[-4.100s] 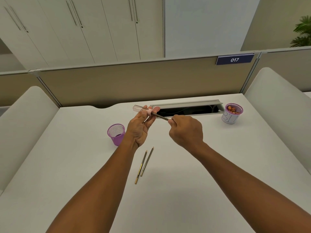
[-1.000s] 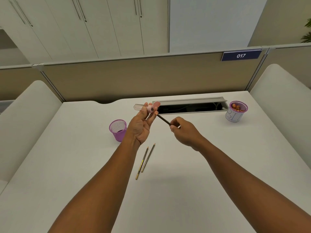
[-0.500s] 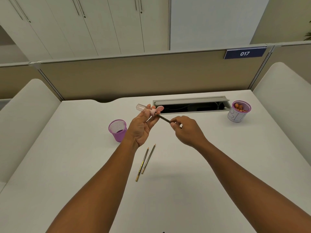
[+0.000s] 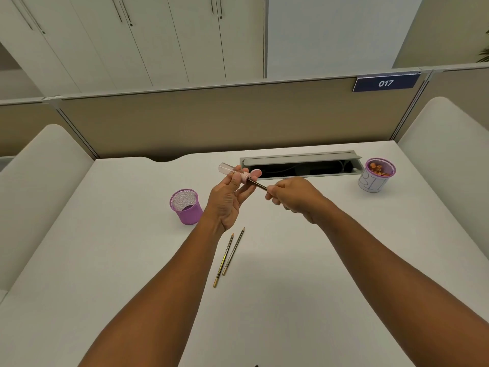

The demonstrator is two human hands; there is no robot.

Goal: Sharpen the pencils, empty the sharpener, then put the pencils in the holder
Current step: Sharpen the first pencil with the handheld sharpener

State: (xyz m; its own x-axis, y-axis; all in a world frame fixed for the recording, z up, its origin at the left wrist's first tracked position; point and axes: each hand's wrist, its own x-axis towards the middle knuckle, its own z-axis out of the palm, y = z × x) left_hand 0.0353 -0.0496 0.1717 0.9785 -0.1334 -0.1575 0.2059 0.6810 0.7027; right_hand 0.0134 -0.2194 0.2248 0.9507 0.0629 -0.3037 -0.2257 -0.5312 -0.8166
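My left hand (image 4: 227, 198) holds a sharpener (image 4: 234, 172) above the desk: a clear tube with a pink end, pinched between thumb and fingers. A dark pencil (image 4: 258, 184) sticks into the pink end, and my right hand (image 4: 293, 196) grips its other end with curled fingers. Two more pencils (image 4: 229, 256) lie side by side on the white desk below my left wrist. A purple mesh holder (image 4: 185, 206) stands upright left of my left hand.
A white cup with a purple rim (image 4: 375, 175), holding orange shavings, stands at the back right. An open cable tray (image 4: 300, 165) runs along the desk's back edge. Padded white side panels (image 4: 444, 144) flank the desk on both sides.
My right hand has turned at the wrist while holding the pencil in the sharpener. The left hand and sharpener have stayed nearly in place. The two loose pencils have not moved.
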